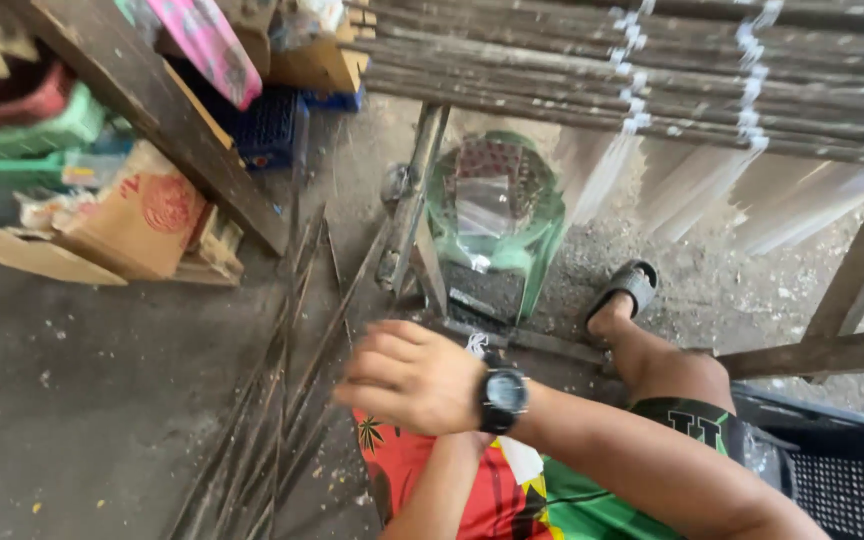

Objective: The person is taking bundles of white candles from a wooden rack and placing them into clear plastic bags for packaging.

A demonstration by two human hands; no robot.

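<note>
The right hand (407, 378) hovers with fingers loosely curled, holding nothing, just beside the thin dark sticks (277, 420) lying on the floor. The left hand is hidden beneath it. Grip the sticks mid-length: they probably flex.

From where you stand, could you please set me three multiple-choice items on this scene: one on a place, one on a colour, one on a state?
1. Where do the long thin sticks lie?
A on the ground
B in the crate
C on the person's lap

2. What colour is the wristwatch?
A white
B black
C red

3. How is the hand with the watch?
A gripping a stick
B loosely curled, holding nothing
C flat on the ground

Answers: 1 A, they fan across the ground; 2 B, strap and case are black; 3 B, nothing shows in its grip.
</note>
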